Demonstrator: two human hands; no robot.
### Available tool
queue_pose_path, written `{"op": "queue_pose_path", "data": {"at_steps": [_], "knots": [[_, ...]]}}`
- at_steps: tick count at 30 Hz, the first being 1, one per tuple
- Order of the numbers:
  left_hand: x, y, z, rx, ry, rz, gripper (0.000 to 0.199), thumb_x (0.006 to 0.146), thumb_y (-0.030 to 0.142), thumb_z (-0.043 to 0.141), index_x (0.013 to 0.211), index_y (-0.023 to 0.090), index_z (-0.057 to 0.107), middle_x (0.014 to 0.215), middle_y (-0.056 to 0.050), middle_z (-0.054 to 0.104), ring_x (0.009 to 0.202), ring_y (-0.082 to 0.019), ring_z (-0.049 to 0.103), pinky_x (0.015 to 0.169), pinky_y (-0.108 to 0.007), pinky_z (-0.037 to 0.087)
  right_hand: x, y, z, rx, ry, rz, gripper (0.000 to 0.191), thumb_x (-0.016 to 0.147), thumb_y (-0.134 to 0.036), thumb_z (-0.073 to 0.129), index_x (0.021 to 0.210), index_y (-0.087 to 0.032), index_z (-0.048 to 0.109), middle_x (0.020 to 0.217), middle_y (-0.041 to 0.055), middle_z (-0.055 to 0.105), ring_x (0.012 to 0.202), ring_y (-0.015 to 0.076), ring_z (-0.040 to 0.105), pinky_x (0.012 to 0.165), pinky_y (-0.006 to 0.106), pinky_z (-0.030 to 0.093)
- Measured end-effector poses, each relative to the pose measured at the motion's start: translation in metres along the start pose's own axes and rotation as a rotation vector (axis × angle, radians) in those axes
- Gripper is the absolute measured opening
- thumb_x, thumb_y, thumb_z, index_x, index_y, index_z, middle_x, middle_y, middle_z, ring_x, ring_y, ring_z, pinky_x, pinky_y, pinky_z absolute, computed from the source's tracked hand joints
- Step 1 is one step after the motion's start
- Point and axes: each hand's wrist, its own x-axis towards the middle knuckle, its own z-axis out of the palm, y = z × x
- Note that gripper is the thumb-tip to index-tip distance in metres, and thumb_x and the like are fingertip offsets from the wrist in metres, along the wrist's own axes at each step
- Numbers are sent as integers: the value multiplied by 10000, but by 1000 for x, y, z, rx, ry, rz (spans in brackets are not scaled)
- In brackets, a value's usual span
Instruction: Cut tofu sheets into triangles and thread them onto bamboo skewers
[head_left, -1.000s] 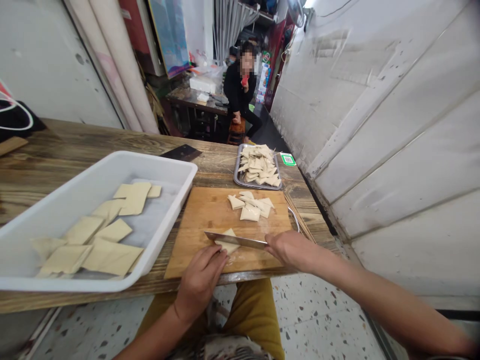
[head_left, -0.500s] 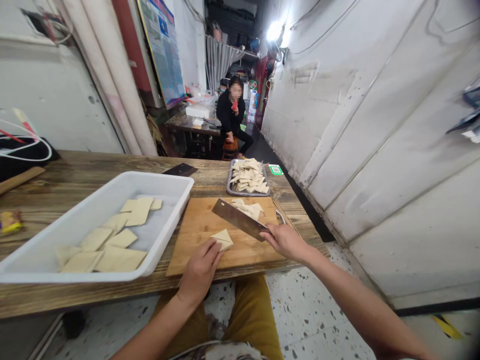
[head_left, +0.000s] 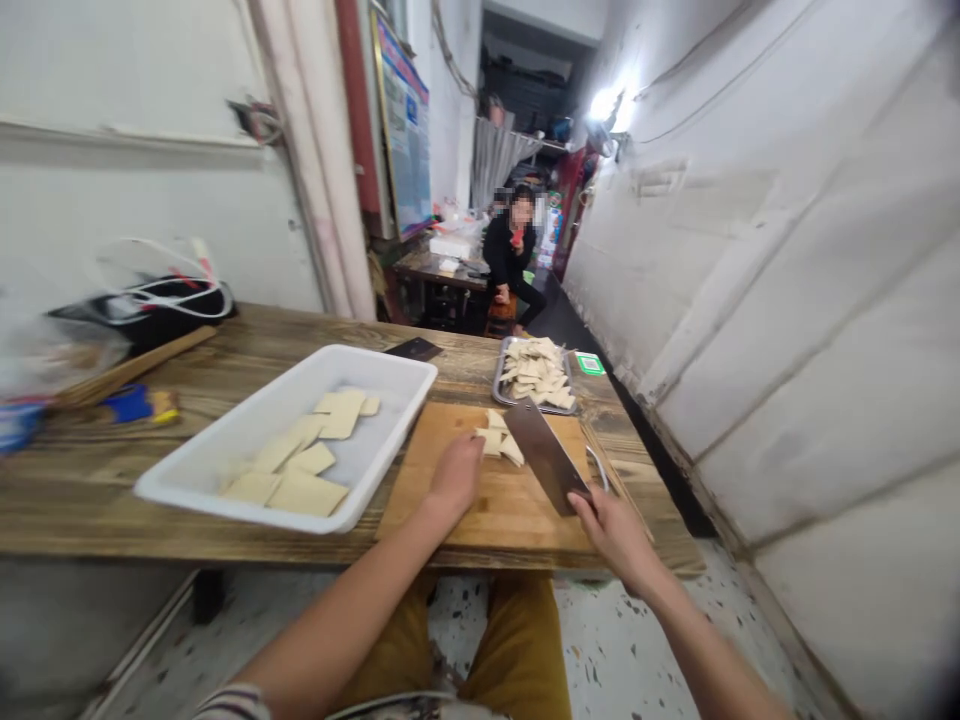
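Observation:
My right hand (head_left: 613,528) grips the handle of a cleaver (head_left: 546,455), whose wide blade slants up and left over the wooden cutting board (head_left: 450,500). My left hand (head_left: 457,472) is closed at the near side of some cut tofu sheet pieces (head_left: 493,440) on the board. Its fingertips seem to pinch one of them, though the hand partly hides them. The blade stands just right of these pieces. Larger square tofu sheets (head_left: 307,492) lie in a white plastic tub (head_left: 247,515) on the left. Behind the board, a metal tray (head_left: 498,385) holds a heap of cut pieces (head_left: 536,370).
Thin wooden skewers (head_left: 619,480) lie along the board's right side. A dark flat blade (head_left: 415,348) rests behind the tub. Cables (head_left: 176,290) and a wooden stick (head_left: 142,365) are at the table's left. A seated person (head_left: 510,245) is farther back, beside another table.
My left hand has moved forward with the cut tofu from the board's front to the pieces farther back. The cleaver has turned more upright and shifted right of them. The view has swung left.

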Motion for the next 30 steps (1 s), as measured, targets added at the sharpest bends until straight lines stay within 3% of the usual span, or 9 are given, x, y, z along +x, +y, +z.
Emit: {"op": "queue_pose_path", "data": {"at_steps": [4, 7, 10, 12, 13, 15, 19, 25, 30], "knots": [[-26, 6, -22, 60, 35, -9, 202, 806, 126, 433, 876, 163, 619, 935, -101, 628, 868, -193, 568, 782, -307, 419, -10, 8, 17, 80, -21, 19, 304, 932, -362, 310, 836, -188, 540, 729, 75, 671, 670, 232, 647, 593, 291, 440], [-41, -8, -63, 122, 31, 43, 227, 832, 194, 421, 892, 198, 639, 903, -76, 649, 846, -192, 579, 759, -302, 422, -12, 12, 26, 108, -2, 30, 303, 922, -394, 322, 791, -204, 519, 675, 68, 662, 609, 237, 637, 558, 305, 441], [-32, -52, -118, 251, 8, -135, 263, 823, 259, 442, 970, 196, 651, 970, -80, 665, 909, -221, 585, 778, -312, 413, -14, 13, 31, 109, 30, 30, 326, 919, -424, 319, 747, -220, 506, 626, 60, 646, 570, 238, 625, 534, 310, 442], [-13, -91, -150, 370, -122, -255, 282, 781, 260, 484, 990, 187, 658, 1012, -91, 664, 958, -246, 577, 804, -320, 400, -15, 14, 34, 99, 53, 23, 345, 917, -440, 310, 758, -216, 517, 643, 70, 654, 591, 243, 636, 540, 310, 448], [-3, -111, -162, 408, -223, -300, 284, 760, 250, 498, 981, 186, 664, 1035, -90, 659, 986, -249, 568, 810, -313, 395, -16, 15, 36, 91, 64, 25, 348, 918, -439, 305, 778, -210, 526, 668, 80, 665, 612, 246, 644, 547, 310, 451], [16, -144, -176, 422, -281, -353, 252, 736, 263, 522, 901, 166, 686, 981, -97, 675, 940, -247, 587, 787, -301, 403, -17, 16, 39, 73, 72, 37, 340, 918, -427, 303, 842, -194, 539, 735, 100, 686, 667, 254, 659, 568, 310, 458], [39, -178, -160, 429, -308, -421, 291, 722, 351, 537, 867, 141, 677, 972, -131, 673, 944, -257, 589, 782, -292, 408, -20, 15, 43, 50, 33, 62, 338, 927, -420, 284, 892, -184, 523, 797, 119, 694, 725, 263, 667, 606, 322, 471], [49, -184, -106, 372, -245, -528, 547, 616, 411, 651, 1030, 59, 588, 1099, -236, 598, 1023, -325, 554, 800, -348, 413, -22, 13, 44, 4, 48, 92, 351, 940, -399, 260, 972, -168, 523, 838, 136, 703, 751, 266, 675, 615, 325, 478], [62, -188, -114, 198, -232, -648, 375, 690, 341, 668, 937, 66, 611, 1010, -174, 631, 986, -269, 574, 819, -355, 431, -23, 11, 44, -25, 71, 93, 356, 934, -390, 274, 947, -159, 545, 861, 143, 705, 769, 264, 681, 615, 306, 477]]}}
